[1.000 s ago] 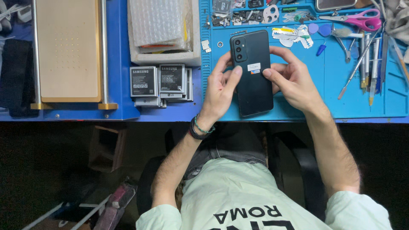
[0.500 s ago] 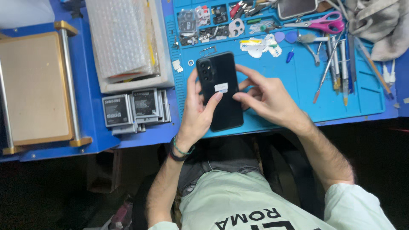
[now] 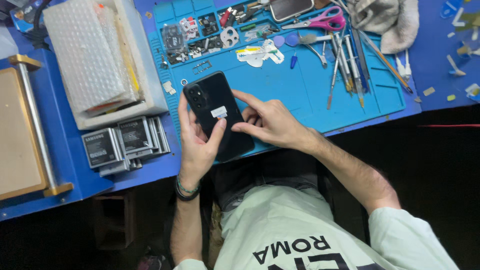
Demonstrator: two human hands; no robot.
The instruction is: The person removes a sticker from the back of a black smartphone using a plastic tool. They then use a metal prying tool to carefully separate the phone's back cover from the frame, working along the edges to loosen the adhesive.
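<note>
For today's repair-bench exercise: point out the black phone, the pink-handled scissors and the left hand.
black phone (image 3: 216,100): head view, upper back cover.
pink-handled scissors (image 3: 327,20): head view, pink handle loop.
left hand (image 3: 196,145): head view, palm.

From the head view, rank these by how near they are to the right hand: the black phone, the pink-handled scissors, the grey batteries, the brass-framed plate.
1. black phone: touched by the right hand.
2. pink-handled scissors: up on the blue mat, beyond the hand.
3. grey batteries: across the phone, past the left hand.
4. brass-framed plate: far edge of the frame on that same side.

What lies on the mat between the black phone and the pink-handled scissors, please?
In the head view, a pale peeled sticker and small blue picks lie between the phone and scissors.
</note>
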